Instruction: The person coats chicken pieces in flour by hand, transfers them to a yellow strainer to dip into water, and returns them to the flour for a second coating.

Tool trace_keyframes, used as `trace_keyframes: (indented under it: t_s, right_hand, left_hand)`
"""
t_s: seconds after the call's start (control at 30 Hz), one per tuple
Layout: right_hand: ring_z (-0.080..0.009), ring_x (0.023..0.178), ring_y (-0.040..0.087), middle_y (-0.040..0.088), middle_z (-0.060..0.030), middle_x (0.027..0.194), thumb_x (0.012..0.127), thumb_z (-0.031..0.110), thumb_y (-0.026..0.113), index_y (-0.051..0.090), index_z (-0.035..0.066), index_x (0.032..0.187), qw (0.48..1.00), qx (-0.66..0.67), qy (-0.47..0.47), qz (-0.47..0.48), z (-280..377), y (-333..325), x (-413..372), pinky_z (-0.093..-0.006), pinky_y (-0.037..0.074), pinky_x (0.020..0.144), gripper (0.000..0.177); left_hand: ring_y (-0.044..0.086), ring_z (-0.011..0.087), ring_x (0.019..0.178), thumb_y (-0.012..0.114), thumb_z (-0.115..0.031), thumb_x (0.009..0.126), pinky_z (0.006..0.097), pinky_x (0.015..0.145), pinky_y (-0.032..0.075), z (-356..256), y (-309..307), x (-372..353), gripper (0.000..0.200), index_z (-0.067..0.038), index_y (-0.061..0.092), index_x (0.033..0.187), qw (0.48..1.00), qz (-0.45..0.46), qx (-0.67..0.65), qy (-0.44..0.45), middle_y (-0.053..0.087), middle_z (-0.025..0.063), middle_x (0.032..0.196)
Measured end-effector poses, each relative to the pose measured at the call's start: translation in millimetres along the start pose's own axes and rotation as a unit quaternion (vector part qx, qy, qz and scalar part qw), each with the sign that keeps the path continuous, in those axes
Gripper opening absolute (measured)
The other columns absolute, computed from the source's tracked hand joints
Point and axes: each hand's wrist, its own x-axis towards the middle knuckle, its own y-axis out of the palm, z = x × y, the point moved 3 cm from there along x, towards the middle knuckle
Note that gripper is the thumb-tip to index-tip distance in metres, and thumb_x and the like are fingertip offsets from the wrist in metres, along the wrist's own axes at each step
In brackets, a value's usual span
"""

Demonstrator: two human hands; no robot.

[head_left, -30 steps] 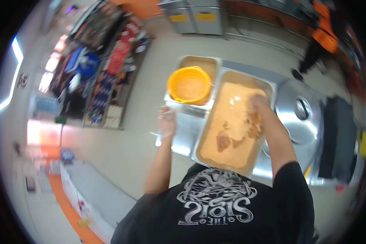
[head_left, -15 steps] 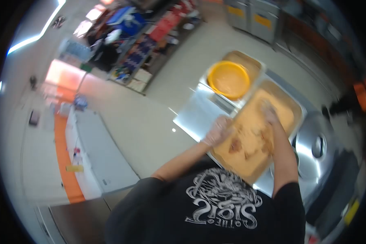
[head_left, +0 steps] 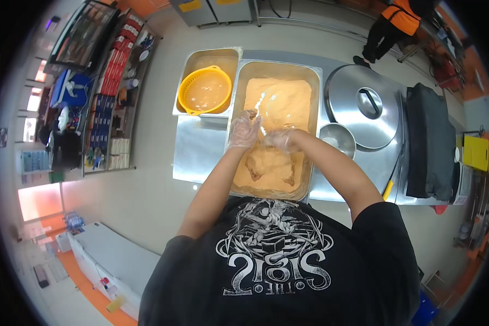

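A deep metal pan point(head_left: 316, 103) holds a bed of orange-tan breading powder point(head_left: 277, 93). Powder-coated pieces of what looks like meat point(head_left: 270, 164) lie at its near end, brown patches showing through. My left hand point(head_left: 245, 130), in a clear plastic glove, is inside the pan along its left wall. Its fingers are curled around something brownish at the fingertips, too small to name. My right hand point(head_left: 283, 139), gloved too, reaches into the middle of the pan, low over the powder. Its fingers are smeared and partly hidden.
A yellow basket point(head_left: 182, 89) of pale liquid sits in a smaller metal pan point(head_left: 231, 53) at the left. Rightward are a steel bowl point(head_left: 348, 138), a large round lid point(head_left: 345, 89) and a dark cloth-like bulk point(head_left: 429, 141). A person in an orange top point(head_left: 401, 20) stands beyond.
My view has turned and levelled. My right hand has drawn back from the pan's far end to the middle. My left hand has moved from the left rim into the pan.
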Motion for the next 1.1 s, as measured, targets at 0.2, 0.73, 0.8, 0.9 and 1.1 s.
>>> trace_keyframes:
  t_s: [0.2,0.73,0.8,0.9,1.1]
  right_hand:
    - [-0.0295,0.109,0.066,0.068,-0.0166,0.119,0.079,0.018,0.06,0.071,0.007,0.11,0.978,-0.025,0.197,-0.067,-81.1,-12.5,2.3,-0.0418,0.054,0.084,0.035]
    - [-0.0302,0.093,0.069,0.071,-0.0165,0.1,0.092,0.022,0.047,0.071,0.006,0.099,0.969,-0.086,0.113,-0.204,-103.8,24.7,50.3,-0.0437,0.054,0.074,0.03]
    - [-0.0342,0.104,0.065,0.067,-0.0216,0.112,0.092,0.026,0.047,0.07,0.004,0.105,0.92,0.085,0.223,-0.311,-122.6,-16.2,70.2,-0.043,0.053,0.082,0.034]
    - [-0.0356,0.113,0.06,0.063,-0.0225,0.121,0.091,0.026,0.048,0.063,0.002,0.114,0.882,0.046,0.176,-0.435,-115.8,-41.9,121.6,-0.0424,0.05,0.09,0.037]
    - [-0.0385,0.108,0.059,0.062,-0.0209,0.121,0.086,0.019,0.051,0.055,0.0,0.121,0.958,-0.205,0.019,-0.202,-64.6,-22.8,199.2,-0.0423,0.048,0.093,0.04]
  left_hand:
    - [0.06,0.0405,0.112,0.045,-0.045,0.099,0.0465,0.097,0.047,40.0,68.4,6.9,0.053,-0.001,0.06,0.122,0.953,0.259,0.154,-0.043,0.065,0.0241,0.118]
    - [0.056,0.0366,0.123,0.035,-0.051,0.1,0.0441,0.104,0.042,39.2,66.4,-20.7,0.063,-0.001,0.058,0.13,0.894,0.381,0.236,-0.019,0.061,0.0246,0.126]
    - [0.056,0.0366,0.122,0.037,-0.05,0.099,0.0441,0.104,0.042,55.7,77.8,-29.8,0.06,-0.002,0.059,0.129,0.873,0.42,0.245,0.049,0.061,0.0232,0.127]
    - [0.057,0.0364,0.12,0.041,-0.046,0.097,0.0442,0.103,0.043,28.9,54.9,-36.4,0.056,-0.003,0.06,0.127,0.858,0.444,0.239,0.098,0.061,0.0217,0.128]
    - [0.058,0.0347,0.118,0.044,-0.041,0.098,0.0422,0.101,0.044,38.2,20.6,-47.4,0.047,-0.008,0.062,0.126,0.857,0.452,0.172,0.178,0.061,0.02,0.129]
